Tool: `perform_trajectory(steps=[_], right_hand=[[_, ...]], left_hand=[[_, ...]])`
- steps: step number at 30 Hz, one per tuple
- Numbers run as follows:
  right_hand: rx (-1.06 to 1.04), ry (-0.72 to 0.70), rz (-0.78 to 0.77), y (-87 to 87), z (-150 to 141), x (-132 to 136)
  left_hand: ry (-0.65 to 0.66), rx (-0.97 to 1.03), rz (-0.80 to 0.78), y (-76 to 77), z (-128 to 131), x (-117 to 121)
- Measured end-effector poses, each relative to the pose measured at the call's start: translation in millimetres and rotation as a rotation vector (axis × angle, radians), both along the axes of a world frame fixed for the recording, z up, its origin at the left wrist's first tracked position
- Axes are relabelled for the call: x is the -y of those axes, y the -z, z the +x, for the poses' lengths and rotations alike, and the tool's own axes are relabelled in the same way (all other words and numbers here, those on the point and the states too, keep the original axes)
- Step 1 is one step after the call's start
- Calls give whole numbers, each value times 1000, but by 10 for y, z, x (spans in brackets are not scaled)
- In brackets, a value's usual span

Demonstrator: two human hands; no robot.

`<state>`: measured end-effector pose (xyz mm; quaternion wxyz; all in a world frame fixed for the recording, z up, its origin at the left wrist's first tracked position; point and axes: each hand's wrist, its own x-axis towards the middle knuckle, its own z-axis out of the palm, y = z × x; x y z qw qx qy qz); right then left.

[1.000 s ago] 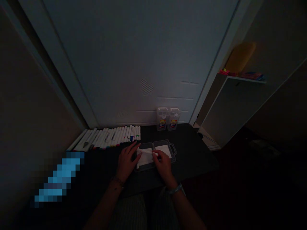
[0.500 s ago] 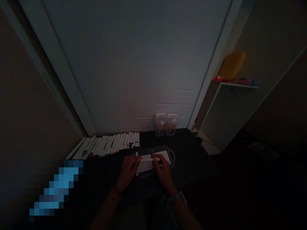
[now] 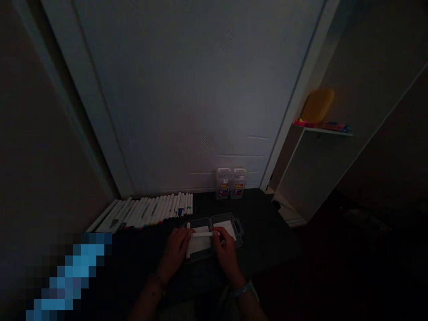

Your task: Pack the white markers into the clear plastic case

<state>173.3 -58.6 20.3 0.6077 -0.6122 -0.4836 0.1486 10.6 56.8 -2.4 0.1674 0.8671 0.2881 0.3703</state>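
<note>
A white marker (image 3: 202, 234) lies sideways between my two hands, above an opened clear plastic case (image 3: 200, 257). My left hand (image 3: 179, 244) pinches the marker's left end. Fingers of my right hand (image 3: 224, 245) are closed round its other end. Another white marker (image 3: 188, 252) lies along the left side of the case, close to my left fingers. White paper or card (image 3: 200, 245) shows inside the left half, and a second white piece (image 3: 229, 229) lies in the right half beside the handle. My hands cover part of the case's near middle.
A long row of white markers (image 3: 143, 211) lies on the dark table (image 3: 267, 232) at the left. Two clear plastic cases (image 3: 223, 183) with labels stand upright against the white door (image 3: 167, 111). A cabinet (image 3: 307, 169) at the right bears a yellow object (image 3: 317, 104).
The whole scene sits slightly lower in view as the head has tilted up. Both hands keep hold of the marker over the case, with little other movement.
</note>
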Motion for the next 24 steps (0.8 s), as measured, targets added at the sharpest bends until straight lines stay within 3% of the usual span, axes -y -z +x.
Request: perform_trajectory(steps=[10,18,24], right_hand=[[-22,-6,16,8,2,6],[-6,-2,13,-11,3,-10],[-20,-1,31,20,21,-17]], left_hand=[[-4,-16,-11,-110,-2,74],[-20,3,19,-64,-7,31],[-6,-6,18,-150,-3,65]])
